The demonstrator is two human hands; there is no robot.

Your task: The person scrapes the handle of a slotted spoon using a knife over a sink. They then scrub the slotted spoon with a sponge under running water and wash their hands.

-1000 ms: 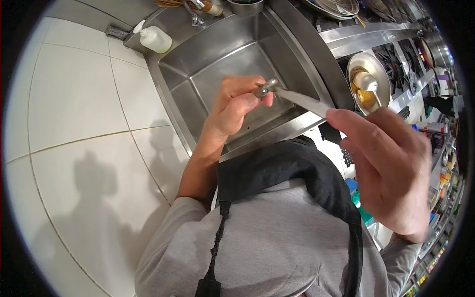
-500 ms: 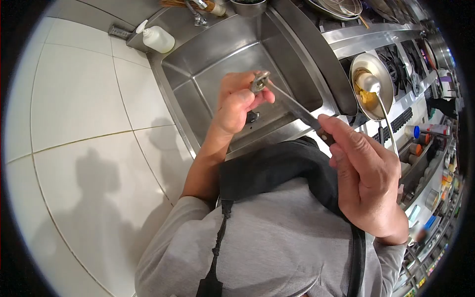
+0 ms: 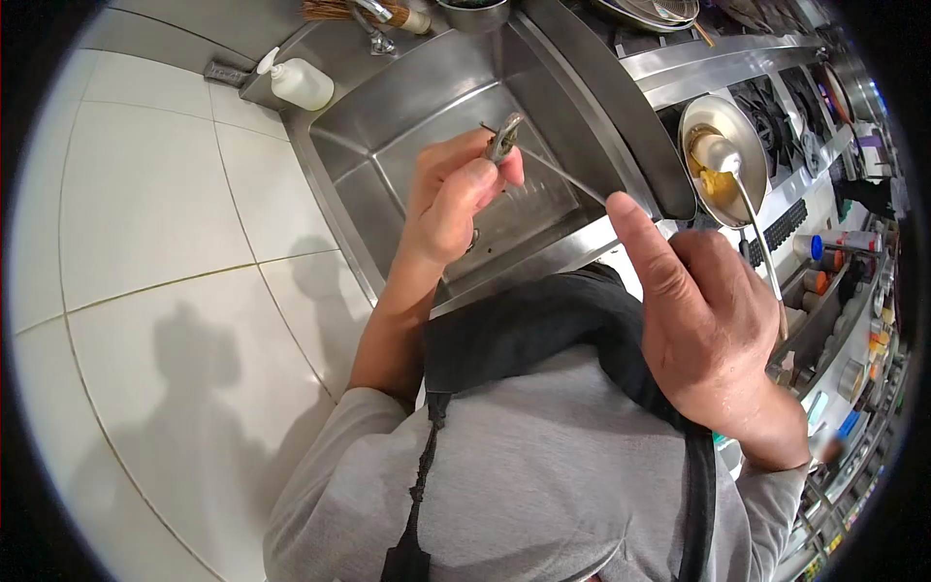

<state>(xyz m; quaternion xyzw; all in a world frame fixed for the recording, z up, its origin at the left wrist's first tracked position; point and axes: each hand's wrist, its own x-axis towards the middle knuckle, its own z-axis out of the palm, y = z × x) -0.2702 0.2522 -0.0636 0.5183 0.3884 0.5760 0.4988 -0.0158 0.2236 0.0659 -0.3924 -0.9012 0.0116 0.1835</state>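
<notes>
Above the sink (image 3: 364, 179), my left hand (image 3: 448, 199) pinches a small, shiny grey piece that looks like a shellfish (image 3: 503, 138) between thumb and fingers. My right hand (image 3: 703, 320) is closed round a knife (image 3: 564, 172), its forefinger stretched along it. The thin blade points up and left to the piece, seen nearly edge-on. Whether the tip touches the piece or passes behind it, I cannot tell. The knife's handle is hidden in my right hand. A small dark object (image 3: 473, 240) lies low in the sink, partly behind my left wrist.
A white pump bottle (image 3: 303, 84) stands at the sink's left corner. A tap (image 3: 380, 41), a brush (image 3: 412, 17) and a metal bowl (image 3: 475, 14) are along the back. To the right, a pan (image 3: 700, 114) with a ladle (image 3: 720, 155) and yellow food sits by the stove grates (image 3: 761, 112).
My right hand has turned, so the blade now shows nearly edge-on and the handle is covered. My left hand has moved slightly up and left with the grey piece, which is tilted more upright.
</notes>
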